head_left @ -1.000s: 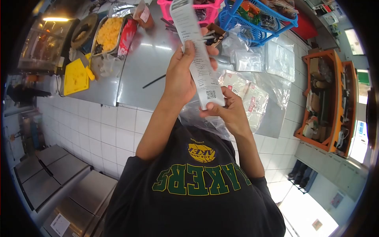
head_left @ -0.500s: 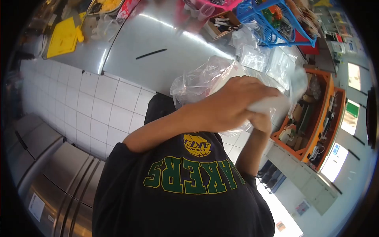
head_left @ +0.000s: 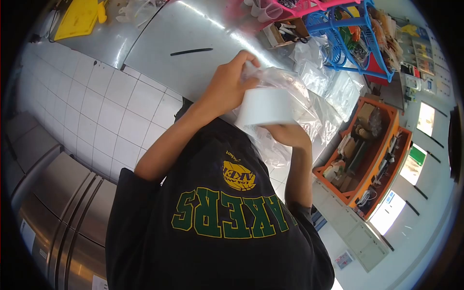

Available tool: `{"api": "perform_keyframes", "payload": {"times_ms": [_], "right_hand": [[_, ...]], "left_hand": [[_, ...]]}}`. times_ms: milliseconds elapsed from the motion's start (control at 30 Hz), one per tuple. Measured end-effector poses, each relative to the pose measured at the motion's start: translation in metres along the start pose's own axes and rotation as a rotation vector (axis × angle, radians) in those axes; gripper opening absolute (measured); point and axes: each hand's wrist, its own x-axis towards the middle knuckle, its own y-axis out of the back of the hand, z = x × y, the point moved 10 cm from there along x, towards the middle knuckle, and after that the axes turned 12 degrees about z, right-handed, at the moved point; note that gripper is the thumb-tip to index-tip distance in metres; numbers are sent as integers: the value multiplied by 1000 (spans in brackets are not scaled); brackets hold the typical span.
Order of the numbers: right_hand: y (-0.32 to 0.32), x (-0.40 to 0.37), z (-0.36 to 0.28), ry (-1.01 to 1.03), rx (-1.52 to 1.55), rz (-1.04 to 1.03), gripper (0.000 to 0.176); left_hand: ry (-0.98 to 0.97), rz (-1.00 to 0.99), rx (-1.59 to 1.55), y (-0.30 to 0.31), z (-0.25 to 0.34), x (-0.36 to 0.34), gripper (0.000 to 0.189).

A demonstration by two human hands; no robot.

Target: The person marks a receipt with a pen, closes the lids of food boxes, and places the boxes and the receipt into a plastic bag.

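Observation:
My right hand [head_left: 289, 134] is closed on the underside of a white round container [head_left: 267, 107], which hangs tilted in front of my chest. Its lower edge carries small print. Above and to the left of it, my left hand [head_left: 233, 82] has its thumb and index finger curled at the edge of a clear plastic bag [head_left: 309, 108]. The crumpled bag spreads behind the container and my right hand. A thin black stick [head_left: 191, 51] lies on the metal table [head_left: 164, 67] beyond my left hand.
A yellow cutting board [head_left: 76, 20] lies at the far left. Toward the back right are a small box of pens [head_left: 285, 33], a blue basket [head_left: 338, 48], a pink basket [head_left: 309, 7] and plastic packets [head_left: 338, 87]. An orange shelf unit [head_left: 333, 188] stands at the right.
My left hand has moved left, away from my right hand, to the bag's edge. The white container now shows clearly between my hands. The view has shifted slightly.

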Motion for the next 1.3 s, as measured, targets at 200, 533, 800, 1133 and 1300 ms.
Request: {"api": "perform_keyframes", "payload": {"times_ms": [200, 533, 800, 1133, 1300], "right_hand": [[65, -54, 84, -368, -278, 20, 30], [95, -59, 151, -598, -796, 137, 41], [110, -80, 143, -605, -836, 297, 65], [171, -182, 54, -604, -1084, 291, 67], [185, -180, -25, -387, -702, 223, 52]], "left_hand": [[-20, -194, -163, -29, 61, 0, 39], [-224, -567, -3, -79, 128, -24, 61], [-579, -755, 659, -185, -1, -92, 63], [-621, -689, 807, -207, -11, -104, 34], [-468, -866, 694, -193, 28, -95, 59]]}}
